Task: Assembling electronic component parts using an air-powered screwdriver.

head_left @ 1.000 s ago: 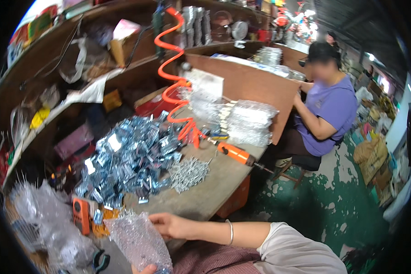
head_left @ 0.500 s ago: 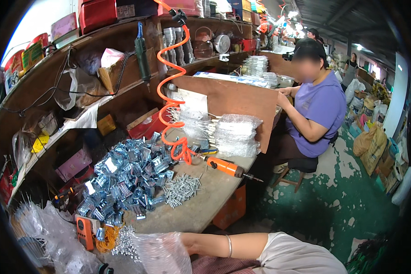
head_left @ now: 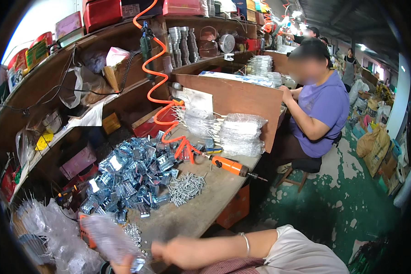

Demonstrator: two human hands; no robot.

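Observation:
A clear plastic-wrapped bundle [head_left: 108, 234], smeared by motion, slants over the near left of the bench. At its lower end my left hand [head_left: 122, 265] is closed on it, only partly in view at the bottom edge. My right hand [head_left: 180, 251], with a bracelet on its wrist, is beside it and apart from it; blur hides how its fingers are set. Small shiny nuts [head_left: 133, 233] lie scattered next to the bundle. Beyond them is a big heap of bluish metal clips [head_left: 134, 176], and to its right a pile of screws [head_left: 187, 188].
An orange power screwdriver [head_left: 228, 165] on a coiled orange hose [head_left: 153, 96] lies near the bench's right edge. Wrapped bundles [head_left: 239, 132] stand by a wooden divider [head_left: 246, 98]. More plastic wrapping [head_left: 59, 237] fills the near left. A co-worker [head_left: 322, 107] sits beyond the divider.
The wrapped bundle has moved left and now tilts, with my left hand come into view on it. My right hand has come away from the bundle. The view has shifted slightly.

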